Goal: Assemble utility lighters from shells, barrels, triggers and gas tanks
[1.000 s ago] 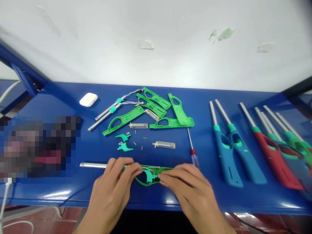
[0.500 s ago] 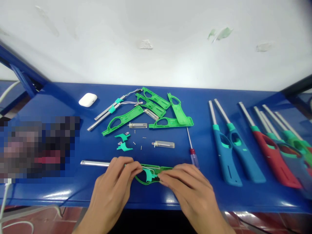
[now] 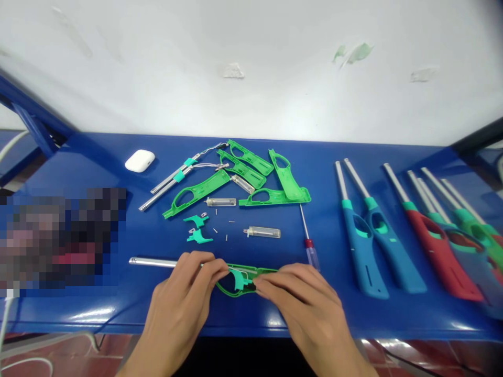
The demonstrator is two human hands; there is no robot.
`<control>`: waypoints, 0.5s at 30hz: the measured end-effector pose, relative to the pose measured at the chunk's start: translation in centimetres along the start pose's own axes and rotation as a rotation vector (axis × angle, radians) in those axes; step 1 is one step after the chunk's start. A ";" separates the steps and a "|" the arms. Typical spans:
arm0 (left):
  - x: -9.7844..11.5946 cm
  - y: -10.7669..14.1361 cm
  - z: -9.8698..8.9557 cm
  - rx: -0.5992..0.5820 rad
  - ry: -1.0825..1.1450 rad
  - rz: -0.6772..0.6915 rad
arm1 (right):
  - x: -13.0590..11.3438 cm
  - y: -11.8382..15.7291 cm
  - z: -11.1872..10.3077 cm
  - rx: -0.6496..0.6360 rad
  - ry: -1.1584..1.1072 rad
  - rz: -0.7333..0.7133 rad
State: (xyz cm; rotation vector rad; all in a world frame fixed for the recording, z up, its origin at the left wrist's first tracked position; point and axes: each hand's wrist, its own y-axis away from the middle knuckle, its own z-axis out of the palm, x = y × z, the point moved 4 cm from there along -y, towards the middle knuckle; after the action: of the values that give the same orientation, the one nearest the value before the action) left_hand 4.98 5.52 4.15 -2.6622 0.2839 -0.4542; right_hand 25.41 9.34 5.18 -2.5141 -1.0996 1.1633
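A green lighter shell half (image 3: pixel 231 292) lies near the table's front edge, its inner side up. Its metal tube (image 3: pixel 151 262) points left, and a teal trigger (image 3: pixel 238 279) sits in the shell beside a thin wire. My left hand (image 3: pixel 186 298) is closed around the shell where the tube meets it, thumb and fingertips at the trigger's left. My right hand (image 3: pixel 306 298) pinches at the shell's handle end, just right of the trigger. Its fingertips hide whatever small part may be between them.
Behind my hands lie loose green shell halves (image 3: pixel 288 180), clear fuel tanks (image 3: pixel 263 232), teal triggers (image 3: pixel 199 235), tiny screws (image 3: pixel 227 237) and two metal tubes with wires (image 3: pixel 165 188). A screwdriver (image 3: pixel 310 251) is close to my right hand. Whole lighters (image 3: pixel 365 256) line the right; a white case (image 3: pixel 140 161) lies back left.
The whole view has shifted very slightly. Both hands keep the same hold on the lighter shell, with hardly any finger movement visible.
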 end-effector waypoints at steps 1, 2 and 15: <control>0.0 0.0 0.0 -0.003 -0.001 0.005 | 0.0 0.0 0.0 -0.008 -0.001 0.008; 0.0 0.0 0.0 -0.005 -0.003 0.010 | 0.0 0.0 0.0 -0.016 -0.004 0.016; 0.7 0.7 -1.2 -0.064 0.051 0.049 | 0.0 0.3 0.2 -0.035 0.018 0.031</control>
State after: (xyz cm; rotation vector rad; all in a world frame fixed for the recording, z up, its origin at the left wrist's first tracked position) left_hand 5.12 4.29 5.02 -2.7019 0.3845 -0.5061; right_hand 25.39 9.11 4.94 -2.5721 -1.0900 1.1358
